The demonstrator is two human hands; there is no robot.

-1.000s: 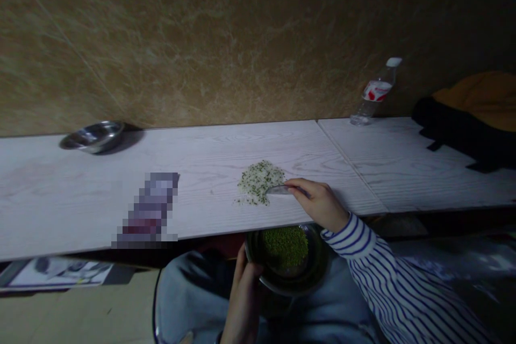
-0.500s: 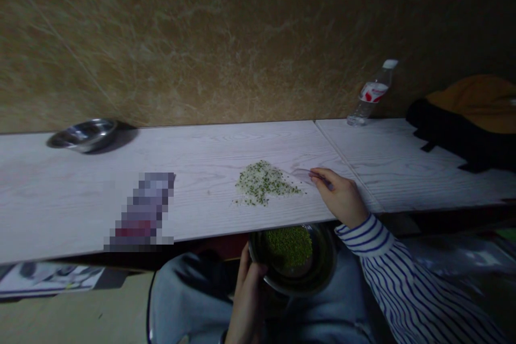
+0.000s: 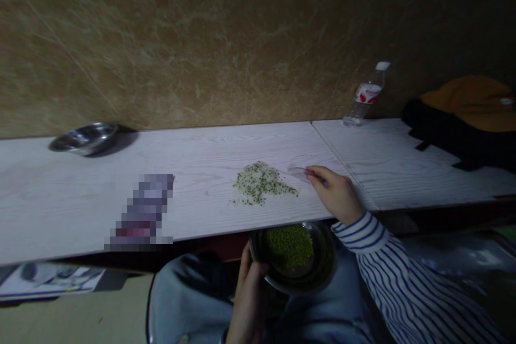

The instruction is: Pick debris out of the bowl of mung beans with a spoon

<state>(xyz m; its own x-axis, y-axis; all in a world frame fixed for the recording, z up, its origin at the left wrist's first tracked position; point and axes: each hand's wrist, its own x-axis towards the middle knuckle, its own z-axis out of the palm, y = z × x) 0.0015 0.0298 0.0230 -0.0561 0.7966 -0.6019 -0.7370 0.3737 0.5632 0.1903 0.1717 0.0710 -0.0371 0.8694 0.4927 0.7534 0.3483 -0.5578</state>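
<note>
My left hand (image 3: 249,293) grips the left rim of a steel bowl (image 3: 324,274), tilted over my lap just below the table edge. Green mung beans (image 3: 292,244) lie inside it. My right hand (image 3: 338,191) rests low over the table, fingers pinched on a thin see-through plastic spoon (image 3: 297,173); part of it is hidden by the fingers. The spoon's tip points left, a little apart from a heap of white rice grains mixed with green beans (image 3: 260,183) on the tabletop. The heap narrows to a tail toward my right hand.
A second steel bowl (image 3: 86,140) stands tilted near the wall at left. A blurred-out flat object (image 3: 145,212) lies on the white table (image 3: 201,150). At back right are a plastic bottle (image 3: 366,94) and an orange and black bag or cloth (image 3: 467,113).
The view has shifted slightly, moving the table items a little left. My right hand and the spoon stay beside the heap, with fewer stray grains near them. My left hand keeps its hold.
</note>
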